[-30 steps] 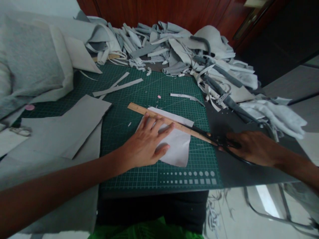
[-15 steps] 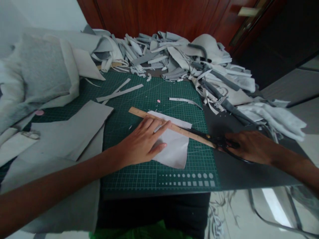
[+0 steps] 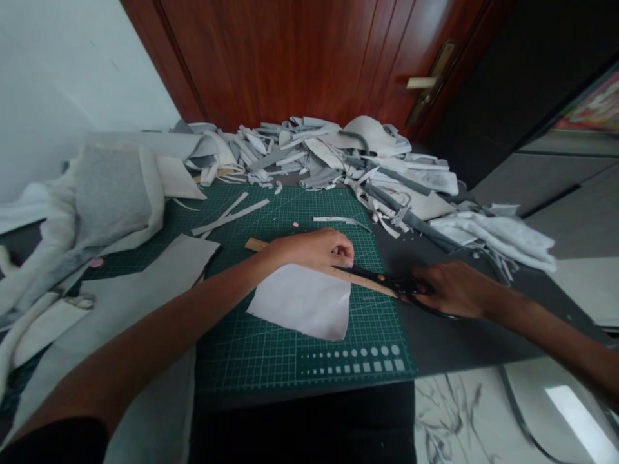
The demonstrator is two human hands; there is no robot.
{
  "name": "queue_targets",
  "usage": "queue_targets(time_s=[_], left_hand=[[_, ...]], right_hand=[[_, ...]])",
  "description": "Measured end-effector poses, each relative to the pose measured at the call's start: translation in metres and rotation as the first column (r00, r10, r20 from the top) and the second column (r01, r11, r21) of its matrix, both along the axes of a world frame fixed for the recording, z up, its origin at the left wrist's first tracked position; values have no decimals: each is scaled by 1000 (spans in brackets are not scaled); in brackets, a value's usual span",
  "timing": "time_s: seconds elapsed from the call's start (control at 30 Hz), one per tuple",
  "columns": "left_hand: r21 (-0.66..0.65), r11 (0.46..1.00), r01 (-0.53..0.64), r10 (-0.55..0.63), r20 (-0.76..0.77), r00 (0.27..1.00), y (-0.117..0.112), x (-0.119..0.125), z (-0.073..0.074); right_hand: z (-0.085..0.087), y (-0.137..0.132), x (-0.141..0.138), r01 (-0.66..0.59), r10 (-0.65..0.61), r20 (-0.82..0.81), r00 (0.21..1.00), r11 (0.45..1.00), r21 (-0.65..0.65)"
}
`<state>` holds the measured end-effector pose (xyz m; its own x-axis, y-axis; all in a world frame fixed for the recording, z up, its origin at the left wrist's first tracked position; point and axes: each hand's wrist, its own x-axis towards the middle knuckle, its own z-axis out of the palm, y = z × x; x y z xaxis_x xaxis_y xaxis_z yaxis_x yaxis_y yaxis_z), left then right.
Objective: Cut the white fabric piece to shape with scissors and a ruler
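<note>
The right hand (image 3: 440,290) is closed around the handles of the black scissors (image 3: 403,283), whose blades point to the left. Whether these blades are parted, I cannot tell. The left hand (image 3: 316,250) is bent with its fingers curled, and its fingertips are close to the tip of the scissors; whether they pinch something, I cannot tell, because the hand hides it.

The wooden ruler (image 3: 367,282) lies slantwise, partly below the left hand, with its right end beside the scissors. Just on the near side of it, the pale piece (image 3: 304,303) lies flat on the green cutting mat (image 3: 251,361). Three sides of this piece can be seen, but its far edge is covered by the ruler and the hand. I judge that the cut along this edge is in progress, and its finish is not visible.

Farther away, two crossed strips (image 3: 236,215) and one thin strip (image 3: 333,220) are already separate on the mat. To the left lie larger pale sheets (image 3: 155,274), which seem to be material left for cutting. At the far side is a big heap of offcuts (image 3: 319,154).
</note>
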<state>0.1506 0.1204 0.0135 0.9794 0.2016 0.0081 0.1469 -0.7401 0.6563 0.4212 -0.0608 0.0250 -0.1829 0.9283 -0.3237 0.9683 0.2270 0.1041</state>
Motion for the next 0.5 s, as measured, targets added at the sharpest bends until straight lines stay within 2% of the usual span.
queue_targets(time_s=[0.17, 0.3, 0.5], left_hand=[[-64, 997, -33, 33, -3, 999, 5, 6, -4], [-152, 988, -6, 8, 16, 1000, 11, 10, -8], [-178, 984, 25, -22, 20, 1000, 16, 11, -16]], right_hand=[[3, 4, -2, -8, 8, -8, 1000, 1000, -30], [3, 7, -4, -19, 19, -2, 1000, 999, -32], [1, 10, -4, -26, 26, -10, 1000, 999, -30]])
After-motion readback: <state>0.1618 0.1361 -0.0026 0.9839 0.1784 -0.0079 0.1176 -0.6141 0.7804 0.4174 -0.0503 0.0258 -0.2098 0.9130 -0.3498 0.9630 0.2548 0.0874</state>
